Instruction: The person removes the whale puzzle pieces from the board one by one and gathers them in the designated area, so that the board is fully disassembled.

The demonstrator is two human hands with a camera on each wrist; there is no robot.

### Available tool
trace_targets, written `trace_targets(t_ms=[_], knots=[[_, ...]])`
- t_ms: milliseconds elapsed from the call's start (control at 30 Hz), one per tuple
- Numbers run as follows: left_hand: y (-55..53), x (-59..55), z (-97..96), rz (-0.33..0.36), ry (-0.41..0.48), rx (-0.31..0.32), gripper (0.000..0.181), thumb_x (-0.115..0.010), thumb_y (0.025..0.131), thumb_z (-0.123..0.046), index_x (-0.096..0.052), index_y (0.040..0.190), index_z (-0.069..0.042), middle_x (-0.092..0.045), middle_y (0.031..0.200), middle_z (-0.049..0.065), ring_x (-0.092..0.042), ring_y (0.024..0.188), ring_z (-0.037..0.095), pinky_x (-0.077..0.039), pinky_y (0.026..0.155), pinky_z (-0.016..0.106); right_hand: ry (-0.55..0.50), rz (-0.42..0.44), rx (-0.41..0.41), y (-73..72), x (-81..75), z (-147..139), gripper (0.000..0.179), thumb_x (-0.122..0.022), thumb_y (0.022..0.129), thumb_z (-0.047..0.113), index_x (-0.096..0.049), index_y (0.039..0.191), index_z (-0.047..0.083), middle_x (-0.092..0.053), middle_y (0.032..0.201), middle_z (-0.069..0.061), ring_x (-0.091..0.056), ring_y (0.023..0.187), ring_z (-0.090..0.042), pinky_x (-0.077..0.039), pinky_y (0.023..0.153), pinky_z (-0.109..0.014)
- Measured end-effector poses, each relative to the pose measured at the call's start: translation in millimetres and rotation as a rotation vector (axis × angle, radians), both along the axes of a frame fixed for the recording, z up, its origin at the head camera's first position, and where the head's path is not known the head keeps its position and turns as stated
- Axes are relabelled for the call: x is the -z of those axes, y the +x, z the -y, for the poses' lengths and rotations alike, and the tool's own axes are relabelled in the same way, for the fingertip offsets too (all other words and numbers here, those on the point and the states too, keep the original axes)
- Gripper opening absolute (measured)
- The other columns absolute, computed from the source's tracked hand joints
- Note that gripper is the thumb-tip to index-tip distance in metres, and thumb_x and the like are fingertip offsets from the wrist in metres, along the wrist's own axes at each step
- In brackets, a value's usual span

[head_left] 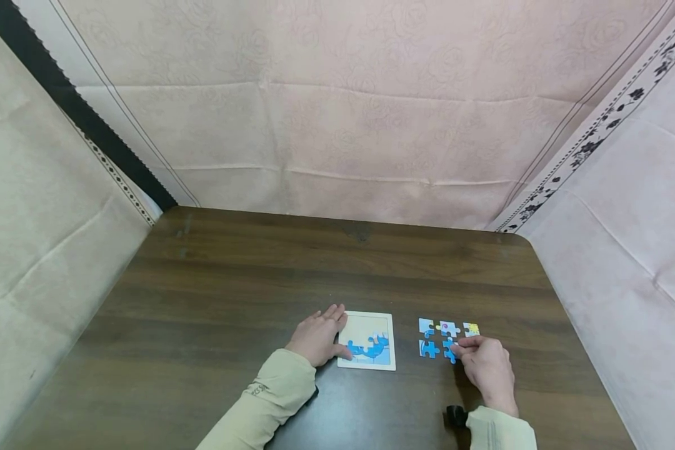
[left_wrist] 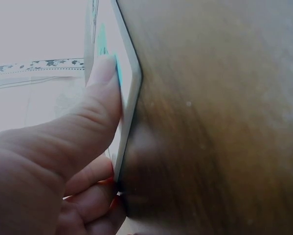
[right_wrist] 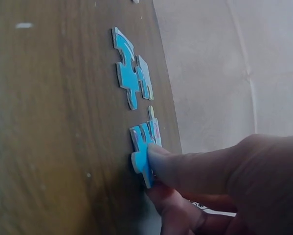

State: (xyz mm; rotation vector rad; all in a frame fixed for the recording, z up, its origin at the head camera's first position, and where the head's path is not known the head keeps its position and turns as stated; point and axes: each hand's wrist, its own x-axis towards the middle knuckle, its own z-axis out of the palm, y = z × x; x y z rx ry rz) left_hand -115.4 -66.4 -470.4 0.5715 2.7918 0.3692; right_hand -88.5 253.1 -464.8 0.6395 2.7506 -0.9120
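Observation:
My left hand [head_left: 317, 337] rests at the left edge of a pale square puzzle board [head_left: 365, 320]. Its thumb [left_wrist: 104, 73] lies on the board's face, with the other fingers along the edge. Blue joined pieces [head_left: 378, 351] cover the lower part of the board. To the right, my right hand [head_left: 486, 365] pinches a blue jigsaw piece [right_wrist: 140, 147] between thumb and fingers, low over the table. Close by lie another blue piece [head_left: 429, 349], a blue-and-white piece [head_left: 425, 326], a piece with a pink spot [head_left: 449, 329] and a yellow-and-blue piece [head_left: 471, 328].
Both board and pieces lie on a dark wooden table [head_left: 230, 281] near its front. Pale patterned cloth [head_left: 343, 125] hangs behind the table and on both sides. A black camera mount [head_left: 457, 415] sticks out from the right wrist.

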Motion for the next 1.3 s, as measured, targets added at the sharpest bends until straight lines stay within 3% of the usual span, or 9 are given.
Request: trace_targets(t_ms=[300,733,1033,1133,1300], knots=[[-1.4,1.4,-0.5,-0.01,-0.002,-0.001,0.086,-0.073,0.077,-0.054,-0.047,0.144,-0.007,-0.037,0.154,0.007,-0.031,0.143,0.022,-0.031,0.113,0.042,0.031,0.025,-0.026,-1.9,-5.3,-0.7,0.021,-0.074,0.086,0.03,-0.074,0.095,0.011,-0.071,0.079,0.001,-0.063,0.076,-0.024,-0.045,0.06,-0.043],[-0.3,-0.9,-0.3,-0.006,0.005,0.001,0.085,-0.073,0.078,-0.053,-0.047,0.144,-0.007,-0.037,0.153,0.007,-0.031,0.142,0.022,-0.031,0.113,0.042,0.045,0.038,-0.036,-1.3,-5.0,-0.9,0.021,-0.075,0.086,0.031,-0.071,0.096,0.013,-0.07,0.082,0.002,-0.062,0.075,-0.022,-0.043,0.064,-0.044],[0.7,-0.7,-0.2,-0.007,0.007,-0.005,0.085,-0.073,0.078,-0.053,-0.047,0.144,-0.007,-0.038,0.153,0.007,-0.031,0.142,0.022,-0.031,0.113,0.042,0.092,-0.049,-0.052,0.0,-5.4,4.7,0.016,-0.075,0.086,0.022,-0.067,0.09,0.01,-0.066,0.076,0.0,-0.057,0.063,-0.02,-0.041,0.055,-0.039],[1.3,0.1,-0.5,-0.009,0.011,-0.006,0.085,-0.074,0.078,-0.052,-0.048,0.144,-0.007,-0.038,0.153,0.007,-0.032,0.142,0.022,-0.031,0.113,0.042,0.047,-0.084,-0.012,1.0,-6.3,6.6,0.016,-0.073,0.088,0.023,-0.066,0.092,0.009,-0.066,0.079,-0.001,-0.057,0.066,-0.02,-0.041,0.055,-0.036],[2.2,0.7,-0.7,-0.009,0.014,-0.008,0.084,-0.075,0.078,-0.052,-0.048,0.143,-0.007,-0.038,0.153,0.007,-0.032,0.142,0.022,-0.032,0.113,0.043,-0.035,-0.223,0.091,2.0,-13.7,12.9,0.023,-0.069,0.092,0.028,-0.065,0.1,0.007,-0.064,0.087,-0.009,-0.056,0.071,-0.024,-0.042,0.054,-0.032]])
